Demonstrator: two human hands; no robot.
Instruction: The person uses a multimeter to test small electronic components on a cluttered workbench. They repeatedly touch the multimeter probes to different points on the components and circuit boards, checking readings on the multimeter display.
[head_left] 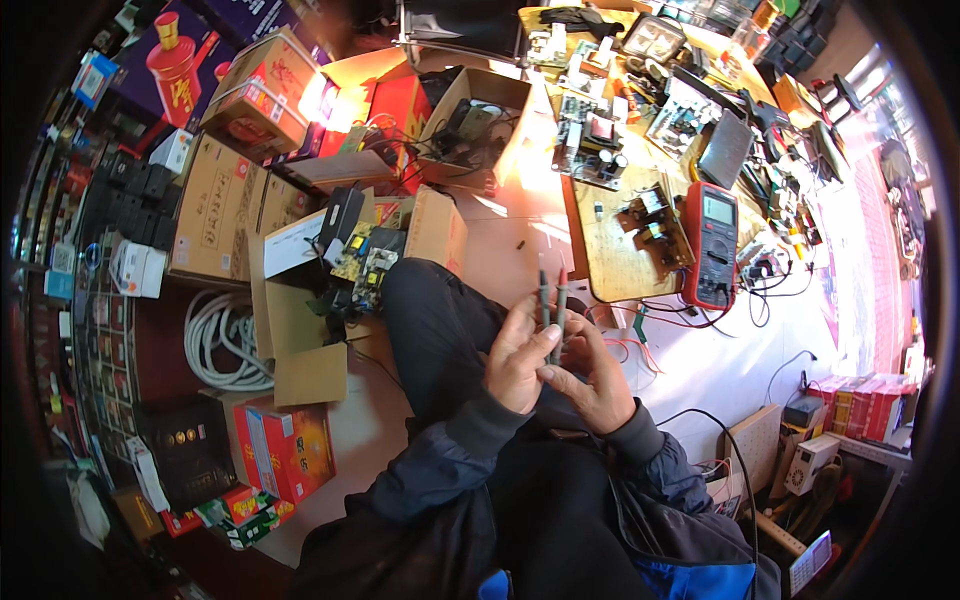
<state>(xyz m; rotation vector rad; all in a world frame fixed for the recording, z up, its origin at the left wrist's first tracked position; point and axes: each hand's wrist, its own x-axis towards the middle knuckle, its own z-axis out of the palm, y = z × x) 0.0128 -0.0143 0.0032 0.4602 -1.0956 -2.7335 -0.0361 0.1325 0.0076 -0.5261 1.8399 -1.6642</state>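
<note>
Purple box with a red bottle picture (pixel 170 50) at upper left. Brown cardboard box with a red print (pixel 262 92) beside it. Open cardboard box (pixel 478 125) at upper centre. Red meter with a grey screen (pixel 711 243) at right of centre. Red cartons (pixel 866 408) at right edge. Red box (pixel 290 450) and black box (pixel 187 452) at lower left.

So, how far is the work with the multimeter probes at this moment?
Done: the red multimeter lies on the bench with its leads attached. In hand: the left hand and right hand hold the two probes together, tips up, over the lap. Left: no probe touches a circuit board yet.
</note>
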